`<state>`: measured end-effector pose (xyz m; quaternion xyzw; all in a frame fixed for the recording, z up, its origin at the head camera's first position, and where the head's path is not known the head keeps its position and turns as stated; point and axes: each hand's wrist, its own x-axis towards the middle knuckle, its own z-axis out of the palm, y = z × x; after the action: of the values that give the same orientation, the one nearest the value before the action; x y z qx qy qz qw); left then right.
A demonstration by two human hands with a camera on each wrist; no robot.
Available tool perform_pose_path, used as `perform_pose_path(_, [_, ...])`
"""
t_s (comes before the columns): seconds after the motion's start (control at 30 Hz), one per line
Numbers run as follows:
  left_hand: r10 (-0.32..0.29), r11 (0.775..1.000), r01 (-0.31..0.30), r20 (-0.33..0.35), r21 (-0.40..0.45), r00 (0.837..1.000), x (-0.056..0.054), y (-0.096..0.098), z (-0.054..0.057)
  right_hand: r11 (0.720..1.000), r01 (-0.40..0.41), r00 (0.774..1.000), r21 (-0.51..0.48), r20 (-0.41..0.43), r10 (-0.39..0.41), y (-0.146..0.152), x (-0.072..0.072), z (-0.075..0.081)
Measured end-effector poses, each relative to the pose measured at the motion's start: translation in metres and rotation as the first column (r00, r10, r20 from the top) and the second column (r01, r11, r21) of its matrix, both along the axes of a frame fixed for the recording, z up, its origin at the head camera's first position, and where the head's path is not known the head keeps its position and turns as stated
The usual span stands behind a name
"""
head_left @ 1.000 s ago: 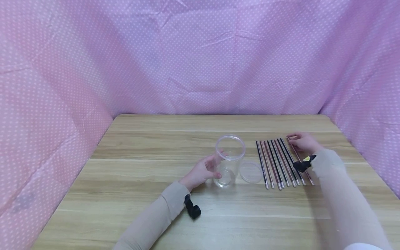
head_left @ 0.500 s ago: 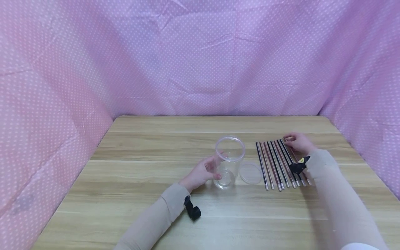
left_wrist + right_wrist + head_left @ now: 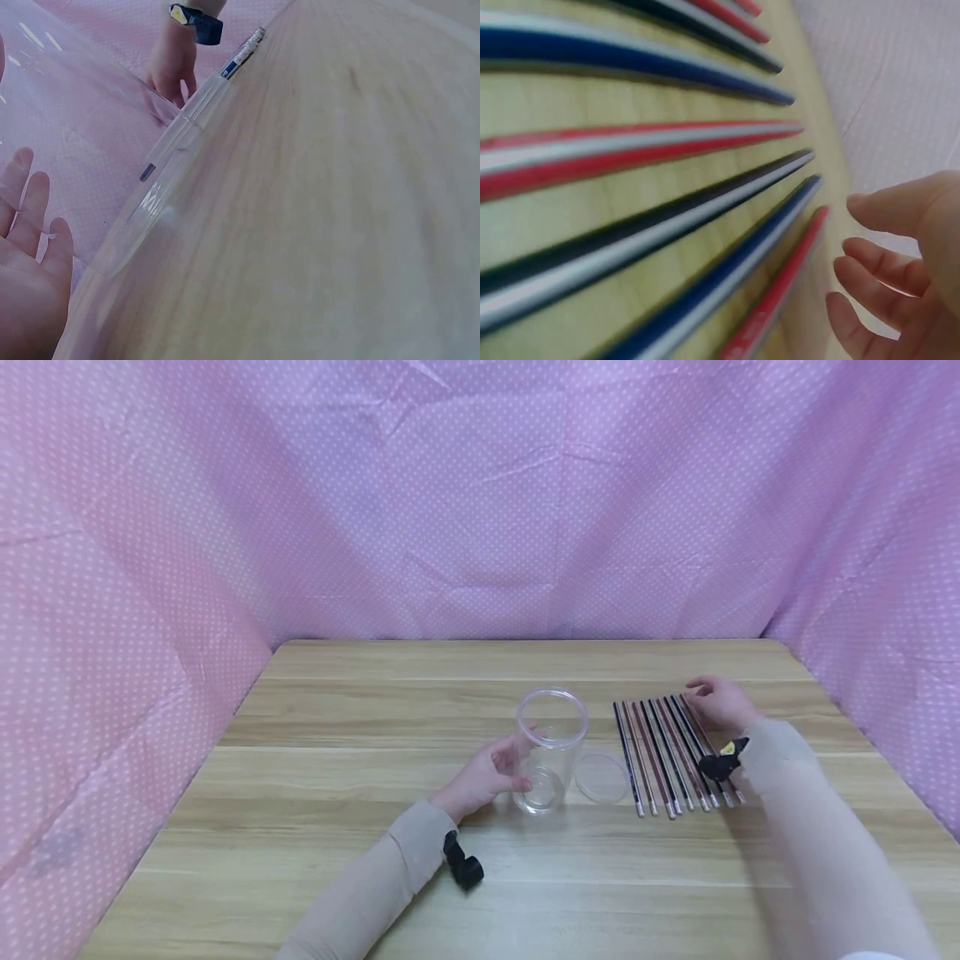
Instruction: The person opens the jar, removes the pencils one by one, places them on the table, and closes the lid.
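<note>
A clear plastic cup (image 3: pixel 552 744) stands upright on the table. My left hand (image 3: pixel 487 775) holds it from the left, with the thumb on the near side and fingers behind the wall. To the right, several striped pencils (image 3: pixel 666 760) lie side by side in a row, eraser ends toward me. My right hand (image 3: pixel 722 703) is at the far end of the row's right side, beside the outermost red pencil (image 3: pixel 786 277). In the right wrist view its fingers are spread loosely, apart from that pencil and holding nothing.
A round clear lid (image 3: pixel 602 777) lies flat on the wooden table (image 3: pixel 337 710) between the cup and the pencils. Pink dotted cloth (image 3: pixel 480 502) hangs behind the table and along both sides. A small black wrist camera (image 3: pixel 465 868) is strapped to each sleeve.
My right hand has moved the outermost pencil left against the row, then let go and drawn slightly back to the right. The left hand and cup have stayed put.
</note>
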<state>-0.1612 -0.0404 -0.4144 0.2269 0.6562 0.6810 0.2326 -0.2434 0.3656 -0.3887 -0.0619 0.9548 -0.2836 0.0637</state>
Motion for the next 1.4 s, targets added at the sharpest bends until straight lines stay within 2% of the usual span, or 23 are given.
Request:
perform_pose_path(0.2, [0.014, 1.000, -0.014, -0.003, 0.009, 1.000, 0.000, 0.001, -0.001, 0.998, -0.061, 0.991, -0.007, -0.121, 0.060, -0.019, 0.012, 0.022])
perform_pose_path(0.43, [0.031, 0.999, -0.030, 0.007, -0.033, 1.000, 0.003, 0.002, 0.001, 0.982, -0.187, 0.967, 0.016, -0.173, 0.187, -0.056, 0.031, 0.040])
perform_pose_path(0.6, [0.042, 0.998, -0.042, 0.010, -0.051, 0.999, 0.003, 0.002, 0.000, 0.951, -0.304, 0.934, 0.057, -0.180, 0.310, -0.084, 0.049, 0.040])
perform_pose_path(0.77, [0.031, 0.999, -0.031, 0.006, -0.041, 0.999, 0.003, 0.002, 0.000, 0.895, -0.420, 0.877, 0.152, -0.187, 0.443, -0.110, 0.066, 0.036])
perform_pose_path(0.83, [0.024, 0.999, -0.024, 0.001, -0.031, 1.000, 0.003, 0.002, 0.000, 0.871, -0.462, 0.852, 0.167, -0.187, 0.489, -0.117, 0.070, 0.033])
perform_pose_path(1.03, [0.027, 0.999, -0.026, 0.017, -0.028, 0.999, 0.005, 0.002, 0.002, 0.810, -0.553, 0.799, 0.195, -0.152, 0.582, -0.130, 0.075, 0.022])
perform_pose_path(1.33, [0.029, 0.999, -0.028, 0.008, -0.039, 1.000, 0.005, 0.001, 0.001, 0.754, -0.614, 0.768, 0.233, -0.047, 0.639, -0.140, 0.080, 0.017])
perform_pose_path(1.4, [0.036, 0.998, -0.035, 0.010, -0.046, 0.999, 0.005, 0.002, 0.001, 0.753, -0.614, 0.772, 0.236, -0.021, 0.636, -0.142, 0.081, 0.017])
